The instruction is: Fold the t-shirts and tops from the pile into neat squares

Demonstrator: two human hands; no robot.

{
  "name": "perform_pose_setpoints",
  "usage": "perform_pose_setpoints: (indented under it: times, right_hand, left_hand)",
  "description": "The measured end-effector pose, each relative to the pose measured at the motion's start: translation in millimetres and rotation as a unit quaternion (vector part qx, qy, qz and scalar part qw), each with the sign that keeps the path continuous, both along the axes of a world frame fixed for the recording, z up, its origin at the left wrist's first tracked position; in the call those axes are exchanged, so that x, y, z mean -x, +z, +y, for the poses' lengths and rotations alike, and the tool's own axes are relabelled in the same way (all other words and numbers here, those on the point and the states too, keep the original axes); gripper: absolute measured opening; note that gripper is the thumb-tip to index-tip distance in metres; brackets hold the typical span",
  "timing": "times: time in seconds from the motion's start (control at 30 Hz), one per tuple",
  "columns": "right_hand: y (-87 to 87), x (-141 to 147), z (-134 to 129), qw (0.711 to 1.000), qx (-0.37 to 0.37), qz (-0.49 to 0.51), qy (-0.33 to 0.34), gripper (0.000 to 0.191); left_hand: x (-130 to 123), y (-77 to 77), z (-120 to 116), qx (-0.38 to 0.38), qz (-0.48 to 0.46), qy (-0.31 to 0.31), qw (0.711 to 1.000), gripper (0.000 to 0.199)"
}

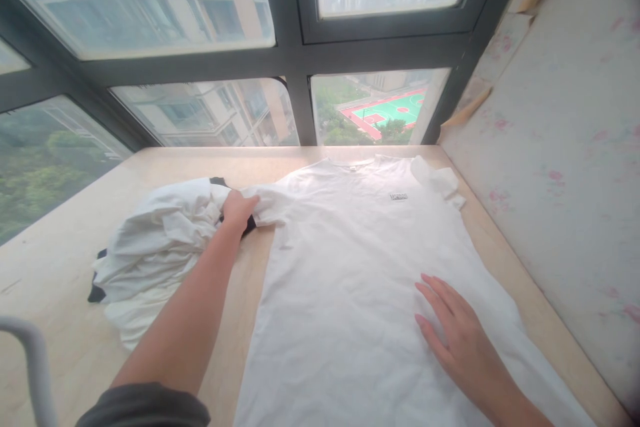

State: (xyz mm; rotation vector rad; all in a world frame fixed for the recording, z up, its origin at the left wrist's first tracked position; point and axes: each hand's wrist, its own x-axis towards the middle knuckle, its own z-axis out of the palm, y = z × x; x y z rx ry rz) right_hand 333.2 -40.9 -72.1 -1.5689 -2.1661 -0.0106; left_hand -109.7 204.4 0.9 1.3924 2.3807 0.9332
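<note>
A white T-shirt (350,280) lies spread front side up, its neckline towards the window and a small dark-lettered label print on the chest. At its left sleeve is my left hand (239,208), fingers closed on the sleeve's end; the fingertips are partly hidden. Beside that hand sits a crumpled heap of white clothes (160,233) with black parts showing at its edges. My right hand (450,320) rests over the lower right of the shirt's front, fingers stretched out and holding nothing. The shirt's other sleeve is rumpled near the wall.
The pale wooden surface (245,300) runs up to a grey-framed window (300,53). A flower-patterned wall (565,167) with peeling paper borders it on the right. At the lower left stands a white curved tube (30,353).
</note>
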Motion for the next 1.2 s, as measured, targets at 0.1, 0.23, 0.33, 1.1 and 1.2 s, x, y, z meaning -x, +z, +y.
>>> perform_pose_setpoints:
  times: [0.1, 0.23, 0.33, 1.1, 1.2]
  right_hand:
    - [-1.1, 0.0, -2.5, 1.000, 0.003, 0.002, -0.005, 0.048]
    - [-2.5, 2.0, -2.3, 1.000, 0.006, 0.000, -0.002, 0.048]
    - [-1.4, 4.6, -0.8, 1.000, 0.008, -0.007, 0.005, 0.048]
    - [6.0, 31.0, 37.6, 0.994, 0.042, -0.098, 0.031, 0.042]
    - [10.3, 39.8, 52.3, 0.993, 0.053, -0.101, 0.036, 0.041]
  left_hand:
    - [-8.7, 18.6, 6.7, -0.032, 0.013, 0.005, 0.999, 0.039]
    - [-45.8, 42.7, 11.0, -0.065, 0.026, -0.110, 0.991, 0.034]
    - [-73.1, 49.8, 7.2, -0.041, 0.005, -0.231, 0.972, 0.038]
    - [-60.2, -17.5, -156.1, 0.148, 0.224, -0.145, 0.952, 0.031]
    - [-63.9, -18.6, -199.9, 0.204, 0.190, -0.166, 0.946, 0.042]
